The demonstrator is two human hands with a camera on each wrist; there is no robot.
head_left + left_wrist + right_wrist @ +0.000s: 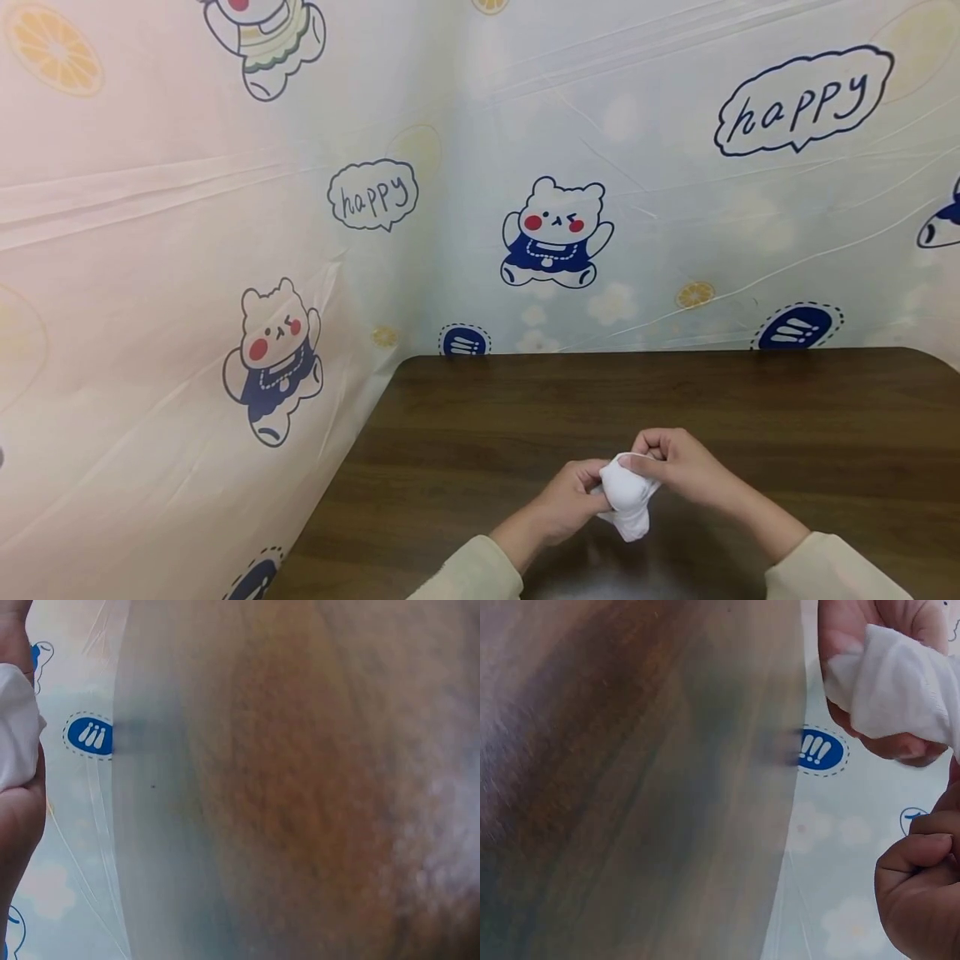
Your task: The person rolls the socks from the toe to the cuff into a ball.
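Both hands hold a bunched white sock [625, 492] in front of the body, above the dark table. Its upper part is stretched into a smooth round bulge, and a loose, wrinkled end hangs beneath. My left hand [572, 502] grips the sock's left side, thumb in front. At the upper right edge, the thumb and fingers of my right hand [686, 467] pinch the fabric. The right wrist view shows the white fabric [904, 690] lying across the left hand [840, 630], with the curled right hand [919, 881] close below it. Only part of the sock [16, 727] shows in the left wrist view.
The brown wooden table [525, 400] stretches out behind and to both sides of the hands. A pale curtain [465, 108] with printed bears, orange slices and "happy" bubbles hangs along the table's back and left sides. Light sleeves [480, 571] cover the forearms.
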